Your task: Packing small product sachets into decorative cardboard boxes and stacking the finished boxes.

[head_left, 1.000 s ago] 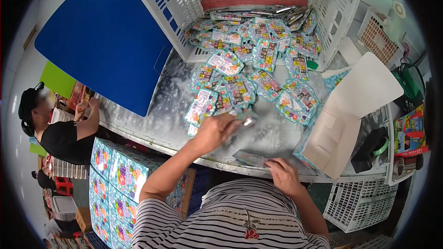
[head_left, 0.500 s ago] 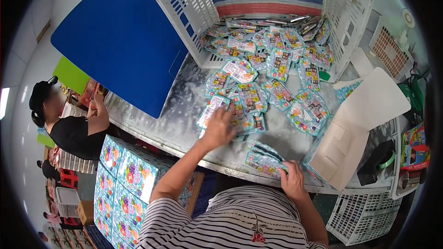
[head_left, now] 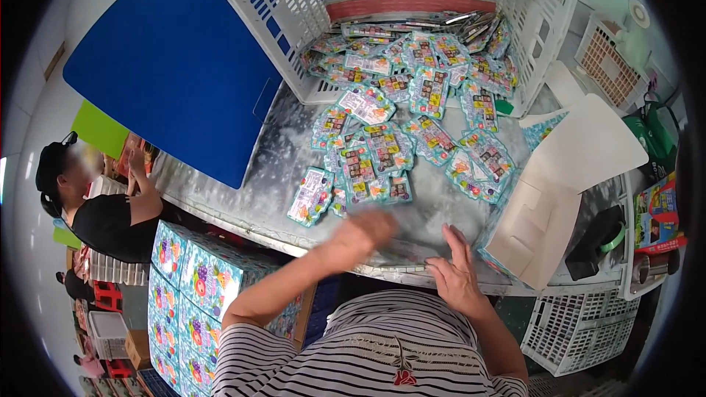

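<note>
Several teal blister packets [head_left: 382, 151] with colourful inserts lie spread on the worn metal table [head_left: 243, 198]. More of them spill from a white plastic basket [head_left: 279, 15] tipped on its side at the back. My left hand [head_left: 364, 231] is motion-blurred just in front of the nearest packets [head_left: 312, 195]; whether it holds anything is unclear. My right hand [head_left: 456, 272] lies flat at the table's front edge, fingers extended, beside an open white carton [head_left: 544, 213]. A thin strip [head_left: 401, 268] shows at the edge by its thumb.
A blue board [head_left: 169, 66] leans at the left back. Another person in a black top [head_left: 110, 213] sits at the left. Printed cartons [head_left: 191, 279] stand under the table. White baskets [head_left: 573, 331] stand at the lower right, and a black object with a green ring [head_left: 599, 242] sits at the right.
My left hand has pulled back from the packets toward the front edge and is now blurred. The stack of packets under my right hand is no longer visible there.
</note>
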A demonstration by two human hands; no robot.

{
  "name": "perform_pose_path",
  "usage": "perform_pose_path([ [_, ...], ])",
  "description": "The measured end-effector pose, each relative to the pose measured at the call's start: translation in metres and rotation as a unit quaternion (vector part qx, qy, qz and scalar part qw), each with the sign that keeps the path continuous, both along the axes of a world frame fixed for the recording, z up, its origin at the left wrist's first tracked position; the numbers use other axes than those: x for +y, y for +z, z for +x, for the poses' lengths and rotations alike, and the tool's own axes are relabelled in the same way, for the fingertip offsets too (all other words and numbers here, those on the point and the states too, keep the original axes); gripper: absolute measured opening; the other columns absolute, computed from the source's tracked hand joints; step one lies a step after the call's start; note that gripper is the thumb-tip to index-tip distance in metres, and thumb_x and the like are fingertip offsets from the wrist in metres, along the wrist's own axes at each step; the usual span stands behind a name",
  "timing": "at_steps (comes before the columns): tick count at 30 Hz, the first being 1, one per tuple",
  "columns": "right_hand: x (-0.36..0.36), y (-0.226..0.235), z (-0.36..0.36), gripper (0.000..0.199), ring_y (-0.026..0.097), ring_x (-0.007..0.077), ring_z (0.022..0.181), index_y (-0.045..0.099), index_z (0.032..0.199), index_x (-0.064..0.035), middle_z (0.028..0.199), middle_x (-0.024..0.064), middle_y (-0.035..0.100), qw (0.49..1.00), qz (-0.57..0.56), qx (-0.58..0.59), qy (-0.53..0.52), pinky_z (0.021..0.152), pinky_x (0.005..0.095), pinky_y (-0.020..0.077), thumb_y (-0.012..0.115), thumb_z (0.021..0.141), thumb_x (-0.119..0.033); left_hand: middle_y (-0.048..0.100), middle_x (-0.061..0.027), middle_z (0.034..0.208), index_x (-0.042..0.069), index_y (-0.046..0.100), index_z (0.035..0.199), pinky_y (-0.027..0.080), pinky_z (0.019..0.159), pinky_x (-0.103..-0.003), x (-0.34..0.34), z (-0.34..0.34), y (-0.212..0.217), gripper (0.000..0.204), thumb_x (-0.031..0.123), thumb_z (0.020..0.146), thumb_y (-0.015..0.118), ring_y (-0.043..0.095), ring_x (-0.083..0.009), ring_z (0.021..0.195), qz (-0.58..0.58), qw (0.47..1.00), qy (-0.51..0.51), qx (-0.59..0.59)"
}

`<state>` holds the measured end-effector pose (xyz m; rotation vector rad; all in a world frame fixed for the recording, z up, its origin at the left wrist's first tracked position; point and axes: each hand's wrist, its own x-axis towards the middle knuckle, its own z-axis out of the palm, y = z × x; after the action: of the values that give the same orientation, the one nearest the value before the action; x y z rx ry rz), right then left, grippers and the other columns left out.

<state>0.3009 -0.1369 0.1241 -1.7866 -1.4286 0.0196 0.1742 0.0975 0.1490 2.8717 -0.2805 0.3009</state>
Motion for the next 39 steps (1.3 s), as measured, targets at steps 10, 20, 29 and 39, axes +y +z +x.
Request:
perform_pose_path([
  [10,-0.01,-0.017,0.002,0.014,0.061,0.0328,0.084,0.061,0.095,-0.0006,0.1,0.0144,0.061,0.998,0.008,0.056,-0.005,0.072,0.0388,0.0511,0.065,0.082,-0.001,0.057,-0.025,0.112,-0.001,0.057,0.117,0.044,0.088,-0.047,0.063,0.128,-0.054,0.052,0.042,0.088,0.059,0.056,-0.0417,0.103,0.007,0.983,0.184,0.013],
  [20,-0.013,-0.03,-0.008,0.013,0.064,0.0328,0.084,0.062,0.093,-0.0005,0.097,0.0156,0.063,0.993,0.032,0.112,-0.029,0.071,0.0373,0.0529,0.067,0.082,-0.003,0.052,-0.026,0.11,0.0,0.054,0.117,0.044,0.087,-0.045,0.109,0.164,-0.046,0.077,0.053,0.066,0.075,0.051,-0.0411,0.105,0.027,0.94,0.335,0.052],
  [29,-0.01,-0.033,-0.005,0.017,0.064,0.0337,0.085,0.059,0.097,-0.0004,0.099,0.0168,0.063,0.982,0.038,0.185,-0.02,0.071,0.0376,0.0527,0.066,0.082,-0.002,0.053,-0.0003,0.088,0.002,0.054,0.098,0.044,0.071,-0.024,0.012,0.049,-0.015,0.019,0.018,0.093,0.062,0.05,-0.0073,0.08,-0.513,0.84,0.175,-0.023],
  [39,-0.014,-0.019,-0.011,0.059,0.051,0.0318,0.109,0.044,0.122,0.0014,0.125,0.0194,0.046,0.989,-0.008,0.12,-0.083,0.091,0.0413,0.0446,0.076,0.075,-0.012,0.056,0.0025,0.094,0.003,0.058,0.107,0.041,0.082,-0.021,-0.036,-0.017,-0.056,0.023,0.021,0.102,0.045,0.049,-0.0052,0.088,-0.662,0.724,0.161,0.106],
])
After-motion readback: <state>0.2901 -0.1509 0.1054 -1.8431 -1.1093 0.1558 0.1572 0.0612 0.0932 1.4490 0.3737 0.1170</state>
